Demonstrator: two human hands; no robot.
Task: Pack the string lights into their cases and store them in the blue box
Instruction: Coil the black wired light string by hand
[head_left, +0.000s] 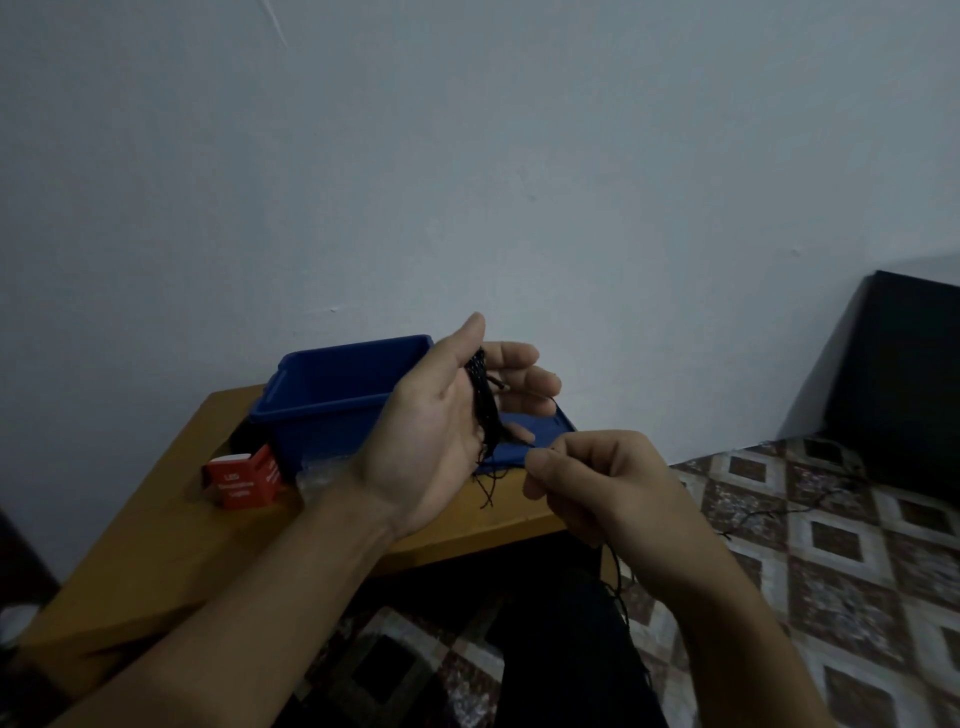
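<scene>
String lights (483, 400) are up in the air over the table (171, 519) – a black bundle of wire looped across the left hand (441, 431), running from the base of the fingers down past the heel of the palm, with a few loose ends hanging off the bottom. That hand is held flat-ish, palm facing the camera, thumb sticking up and fingers only loosely bent, so the coil sits on it rather than being squeezed. The right hand (597, 483) is just beside and below it, thumb and forefinger pinching the free strand, the other fingers curled in. From there the wire drops down past the wrist toward the patterned tile floor (831, 545).

Behind the left hand sits the blue box (332, 384), open on top, and its blue lid (550, 421) lies flat on the table next to it, partly hidden by the hands. A red case (241, 480) with white lettering stands near the box's front left corner – flap up. Something clear and crinkly (317, 475) between case and wrist, probably plastic wrap, too dim to be sure.
</scene>
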